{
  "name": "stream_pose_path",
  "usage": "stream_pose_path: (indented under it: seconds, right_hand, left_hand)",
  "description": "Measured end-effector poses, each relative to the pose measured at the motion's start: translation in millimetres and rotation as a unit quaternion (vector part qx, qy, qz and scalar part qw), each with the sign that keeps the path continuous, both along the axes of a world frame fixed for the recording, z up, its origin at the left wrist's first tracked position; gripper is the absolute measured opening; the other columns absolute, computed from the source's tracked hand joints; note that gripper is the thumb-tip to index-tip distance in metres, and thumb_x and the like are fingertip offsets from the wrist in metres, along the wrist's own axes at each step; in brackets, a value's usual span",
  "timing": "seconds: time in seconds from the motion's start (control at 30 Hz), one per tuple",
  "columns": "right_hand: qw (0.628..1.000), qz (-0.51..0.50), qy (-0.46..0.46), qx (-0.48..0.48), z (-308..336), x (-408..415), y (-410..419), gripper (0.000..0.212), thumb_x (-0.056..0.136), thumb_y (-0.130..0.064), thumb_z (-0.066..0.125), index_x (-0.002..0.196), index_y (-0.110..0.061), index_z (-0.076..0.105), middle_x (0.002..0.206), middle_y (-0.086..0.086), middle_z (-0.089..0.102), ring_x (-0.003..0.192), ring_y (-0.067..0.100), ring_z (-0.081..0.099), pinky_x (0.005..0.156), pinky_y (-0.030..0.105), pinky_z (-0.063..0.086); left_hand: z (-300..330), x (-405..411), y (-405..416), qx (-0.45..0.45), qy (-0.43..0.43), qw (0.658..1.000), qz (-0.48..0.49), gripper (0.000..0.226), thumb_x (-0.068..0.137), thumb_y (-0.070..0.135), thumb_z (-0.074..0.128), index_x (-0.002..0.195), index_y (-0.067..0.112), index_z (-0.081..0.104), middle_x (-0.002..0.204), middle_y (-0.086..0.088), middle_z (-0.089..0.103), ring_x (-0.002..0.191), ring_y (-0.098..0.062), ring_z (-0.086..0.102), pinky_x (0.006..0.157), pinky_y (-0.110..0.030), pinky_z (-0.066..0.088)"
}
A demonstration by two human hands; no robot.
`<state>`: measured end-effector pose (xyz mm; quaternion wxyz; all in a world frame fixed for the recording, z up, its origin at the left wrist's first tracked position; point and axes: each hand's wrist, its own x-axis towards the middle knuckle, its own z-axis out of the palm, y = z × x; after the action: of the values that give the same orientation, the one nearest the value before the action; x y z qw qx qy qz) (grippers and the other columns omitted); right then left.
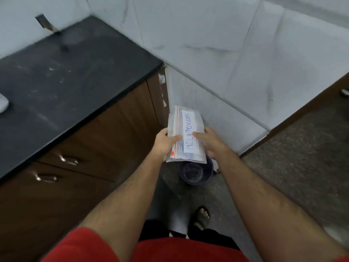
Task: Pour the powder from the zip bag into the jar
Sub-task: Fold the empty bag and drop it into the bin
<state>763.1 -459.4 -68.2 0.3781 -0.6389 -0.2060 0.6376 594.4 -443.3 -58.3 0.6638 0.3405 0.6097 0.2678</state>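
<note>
Between your two hands the zip bag [186, 135] is held out flat, its "MILK POWDER" label facing up: your left hand [164, 142] is clamped on the zip edge with the thumb on top, and your right hand [208, 142] pinches the opposite long edge. The red zip line looks closed, though blur keeps me from being sure. Directly beneath your hands, down on the floor, sits a dark round bucket [195, 172]; I can't make out any jar in view. That is the main risk: if you open the bag where you stand, any spill likely drops into the bucket or onto the floor. Pulling the zip apart while the bag lies level could also puff powder out sideways, so tip the mouth upward first. To the left of your left hand runs the black counter [75, 76], mostly bare; a jar placed there would give you a steadier pour than one made in mid-air.
</note>
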Motion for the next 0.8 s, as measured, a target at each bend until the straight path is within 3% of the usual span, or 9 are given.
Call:
stream_pose_path:
  seconds: [0.07, 0.17, 0.27, 0.37, 0.5, 0.6, 0.7, 0.8]
  right_hand:
    - [1.0, 0.015, -0.007, -0.02, -21.4, 10.9, -0.1, 0.049, 0.088, -0.004, 0.069, 0.133, -0.003, 0.049, 0.123, 0.018, 0.067, 0.103, 0.036, 0.07, 0.09, 0.055, 0.057]
    - [0.996, 0.035, -0.047, -0.067, -51.8, 17.7, -3.2, 0.032, 0.089, -0.01, 0.07, 0.117, -0.018, 0.056, 0.118, 0.009, 0.069, 0.098, 0.031, 0.071, 0.087, 0.054, 0.059]
    - [0.991, 0.035, -0.087, -0.098, -89.1, 20.4, 0.4, 0.027, 0.086, -0.013, 0.071, 0.108, -0.022, 0.057, 0.116, 0.007, 0.07, 0.097, 0.03, 0.071, 0.083, 0.053, 0.06]
    - [0.987, 0.037, -0.111, -0.112, -123.1, 18.7, 7.9, 0.032, 0.088, -0.006, 0.068, 0.115, -0.019, 0.057, 0.118, 0.006, 0.069, 0.098, 0.028, 0.071, 0.084, 0.052, 0.06]
    - [0.982, 0.031, -0.127, -0.136, -187.6, 20.3, 12.5, 0.035, 0.091, 0.0, 0.063, 0.122, -0.013, 0.055, 0.109, 0.001, 0.066, 0.095, 0.022, 0.067, 0.076, 0.038, 0.06]
    - [0.972, 0.023, -0.153, -0.176, -249.5, 22.1, -1.1, 0.048, 0.087, -0.003, 0.066, 0.133, -0.008, 0.052, 0.12, 0.007, 0.065, 0.104, 0.027, 0.067, 0.083, 0.044, 0.059]
    - [0.963, 0.032, -0.172, -0.204, -319.0, 25.1, -11.9, 0.056, 0.078, -0.007, 0.068, 0.132, -0.006, 0.055, 0.123, 0.011, 0.067, 0.104, 0.029, 0.068, 0.088, 0.049, 0.059]
    - [0.956, 0.042, -0.187, -0.221, -381.7, 28.3, -12.2, 0.054, 0.079, -0.003, 0.064, 0.132, -0.008, 0.056, 0.12, 0.012, 0.068, 0.103, 0.029, 0.068, 0.087, 0.048, 0.059]
  left_hand:
    - [-17.3, 12.1, -1.2, -0.014, 0.031, 0.999, 0.004, 0.045, 0.087, 0.015, 0.074, 0.127, 0.016, 0.053, 0.119, -0.005, 0.069, 0.1, -0.025, 0.072, 0.084, -0.051, 0.06]
    - [-47.0, 21.6, -4.0, -0.034, 0.07, 0.997, -0.014, 0.054, 0.085, 0.02, 0.076, 0.133, 0.019, 0.05, 0.126, -0.001, 0.064, 0.106, -0.023, 0.069, 0.089, -0.048, 0.059]
    - [-80.4, 24.2, -1.5, -0.057, 0.101, 0.993, -0.031, 0.062, 0.084, 0.019, 0.077, 0.138, 0.017, 0.047, 0.129, 0.002, 0.059, 0.115, -0.023, 0.063, 0.097, -0.05, 0.054]
    - [-121.5, 24.0, 2.9, -0.078, 0.114, 0.99, -0.043, 0.068, 0.08, 0.016, 0.079, 0.139, 0.014, 0.047, 0.134, -0.006, 0.061, 0.117, -0.028, 0.063, 0.097, -0.052, 0.053]
    - [-186.7, 28.2, 15.7, -0.096, 0.12, 0.986, -0.061, 0.068, 0.081, 0.009, 0.078, 0.141, 0.01, 0.045, 0.136, -0.01, 0.059, 0.12, -0.03, 0.06, 0.096, -0.044, 0.054]
    - [-244.7, 31.1, 13.4, -0.119, 0.119, 0.981, -0.092, 0.072, 0.078, 0.008, 0.079, 0.142, 0.014, 0.045, 0.134, -0.007, 0.059, 0.12, -0.03, 0.06, 0.098, -0.051, 0.053]
    - [-313.6, 34.0, 5.5, -0.144, 0.135, 0.973, -0.121, 0.071, 0.075, 0.009, 0.082, 0.138, 0.017, 0.051, 0.128, -0.004, 0.063, 0.116, -0.028, 0.062, 0.095, -0.051, 0.054]
    - [-383.9, 39.0, 0.7, -0.149, 0.139, 0.97, -0.129, 0.079, 0.07, 0.016, 0.084, 0.141, 0.017, 0.049, 0.136, -0.009, 0.06, 0.117, -0.029, 0.061, 0.095, -0.051, 0.055]
